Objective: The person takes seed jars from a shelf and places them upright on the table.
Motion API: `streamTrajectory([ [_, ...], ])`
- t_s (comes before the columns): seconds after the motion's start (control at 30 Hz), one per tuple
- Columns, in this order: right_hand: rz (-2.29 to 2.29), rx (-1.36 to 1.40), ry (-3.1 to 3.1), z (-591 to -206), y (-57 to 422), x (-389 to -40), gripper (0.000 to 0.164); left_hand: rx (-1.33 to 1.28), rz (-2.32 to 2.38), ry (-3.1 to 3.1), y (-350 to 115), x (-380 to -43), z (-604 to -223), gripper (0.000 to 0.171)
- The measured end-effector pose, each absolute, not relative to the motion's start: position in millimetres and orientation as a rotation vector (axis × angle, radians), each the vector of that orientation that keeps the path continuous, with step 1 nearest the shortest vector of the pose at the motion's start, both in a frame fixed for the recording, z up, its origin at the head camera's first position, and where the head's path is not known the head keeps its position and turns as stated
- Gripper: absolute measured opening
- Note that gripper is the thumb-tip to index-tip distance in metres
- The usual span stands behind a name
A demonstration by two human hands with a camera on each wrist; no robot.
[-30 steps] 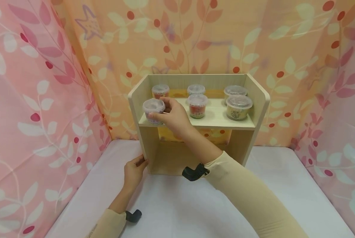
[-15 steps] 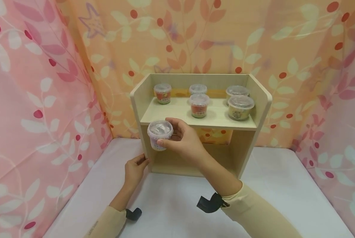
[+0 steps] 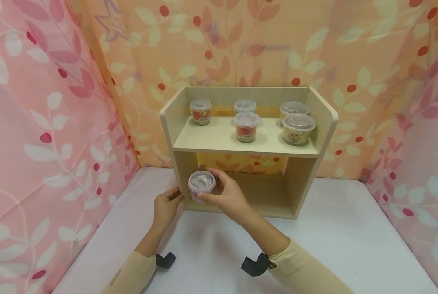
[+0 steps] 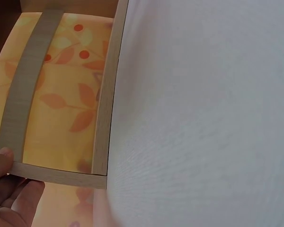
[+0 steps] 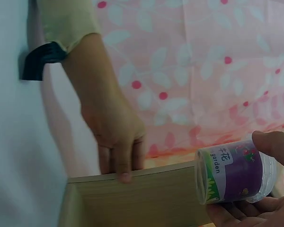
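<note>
A small clear lidded plastic cup [image 3: 202, 182] with a purple label is held by my right hand [image 3: 230, 199], thumb on one side and fingers on the other. It is in front of the lower compartment of the wooden shelf [image 3: 189, 149], near its left side. In the right wrist view the purple label on the cup [image 5: 239, 171] shows part of the word "garden". My left hand [image 3: 166, 205] pinches the front edge of the shelf's left side panel, low down. The left wrist view has the left thumb [image 4: 4, 158] on one face of that panel and fingers on the other.
On the upper shelf stand a red-labelled cup [image 3: 202, 113] at back left, two cups in the middle, the front one [image 3: 246, 127] red-labelled, and two wider tubs [image 3: 298, 130] at right. A white cloth [image 3: 211, 253] covers the table. Patterned curtains surround it.
My right hand has taken the purple-labelled cup off the upper shelf's front left and brought it down before the lower compartment. The left hand keeps its place on the side panel.
</note>
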State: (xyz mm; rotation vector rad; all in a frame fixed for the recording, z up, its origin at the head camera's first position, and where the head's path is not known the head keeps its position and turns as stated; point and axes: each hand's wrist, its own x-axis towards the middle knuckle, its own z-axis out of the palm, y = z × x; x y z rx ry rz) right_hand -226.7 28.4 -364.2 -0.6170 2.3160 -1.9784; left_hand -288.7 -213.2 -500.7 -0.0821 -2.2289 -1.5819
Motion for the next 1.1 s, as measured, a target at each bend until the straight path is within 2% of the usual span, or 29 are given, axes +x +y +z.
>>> streamTrajectory([
  [0.6,-1.834,-0.53,2.393,-457.5,15.0,-251.8,0.079,-0.121,-1.639,-2.204,-212.7,-289.3,-497.2,0.028],
  [1.1,-1.766,-0.568,2.424,-501.7,5.2,-258.1,0.078,-0.083,-1.617,-2.22,-213.5,-288.5,-499.2,0.028],
])
